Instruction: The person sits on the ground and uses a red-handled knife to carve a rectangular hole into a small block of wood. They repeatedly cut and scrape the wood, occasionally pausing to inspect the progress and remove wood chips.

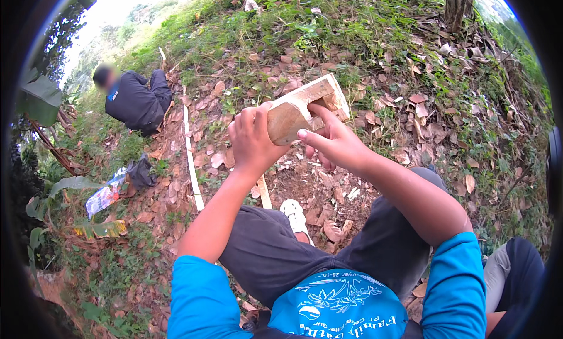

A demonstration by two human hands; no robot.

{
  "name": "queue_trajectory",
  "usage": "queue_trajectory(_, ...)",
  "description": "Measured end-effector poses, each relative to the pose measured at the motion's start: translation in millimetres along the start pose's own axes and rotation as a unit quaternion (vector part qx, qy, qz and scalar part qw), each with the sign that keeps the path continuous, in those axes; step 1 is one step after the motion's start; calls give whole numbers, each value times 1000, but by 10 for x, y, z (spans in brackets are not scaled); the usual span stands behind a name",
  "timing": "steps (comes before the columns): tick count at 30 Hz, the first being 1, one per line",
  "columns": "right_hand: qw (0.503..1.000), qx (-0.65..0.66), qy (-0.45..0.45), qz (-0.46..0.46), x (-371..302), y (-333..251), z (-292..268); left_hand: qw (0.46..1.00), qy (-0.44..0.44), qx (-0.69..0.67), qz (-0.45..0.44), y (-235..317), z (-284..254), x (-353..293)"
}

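Wooden block (287, 121), pale, with a ragged hollow in one side: held up in front of the seated person, above the knees, tilted. Left hand (257, 138): closed round the block's left end, fingers bent, firmly in hold of it. Right hand (339, 144): half open, index finger reaching into the hollow, thumb stretched out by the lower edge, remaining fingers loosely curled; whether it grips the block, I cannot tell. Beneath: dark trousers (272, 236), one white shoe (295, 217), a short pale strip (265, 192) near the left knee. Ground: brown dry leaves (331, 230) and green plants. To the left: a long pale strip (188, 145), a dark bundle (141, 172) beside a colourful plastic packet (107, 193); farther up, a second person (136, 104), seated, in dark clothing. Top right: one tree trunk (458, 7).
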State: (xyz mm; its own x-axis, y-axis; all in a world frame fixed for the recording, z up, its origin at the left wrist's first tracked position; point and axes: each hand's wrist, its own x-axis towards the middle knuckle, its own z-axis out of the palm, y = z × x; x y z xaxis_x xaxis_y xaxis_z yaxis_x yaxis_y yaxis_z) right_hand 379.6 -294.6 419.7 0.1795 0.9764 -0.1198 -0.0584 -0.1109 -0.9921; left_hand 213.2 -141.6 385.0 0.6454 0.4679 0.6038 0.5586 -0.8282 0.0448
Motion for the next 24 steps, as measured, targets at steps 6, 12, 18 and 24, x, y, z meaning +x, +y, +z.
queue_trajectory(6, 999, -27, -6, -35, 223, 41, -20, 998, 50, 31, 10, -37, -32, 122)
queue_trajectory(12, 994, -82, -27, -62, 384, 69, -96, 995, 65, 52, 45, -92, -23, 209)
queue_trajectory(18, 996, -79, -43, -22, 382, 39, -90, 996, 63, 45, 50, -179, -1, 195)
queue_trajectory(24, 998, 57, -27, -15, 382, -22, -180, 992, 94, 52, 62, -56, 45, 299)
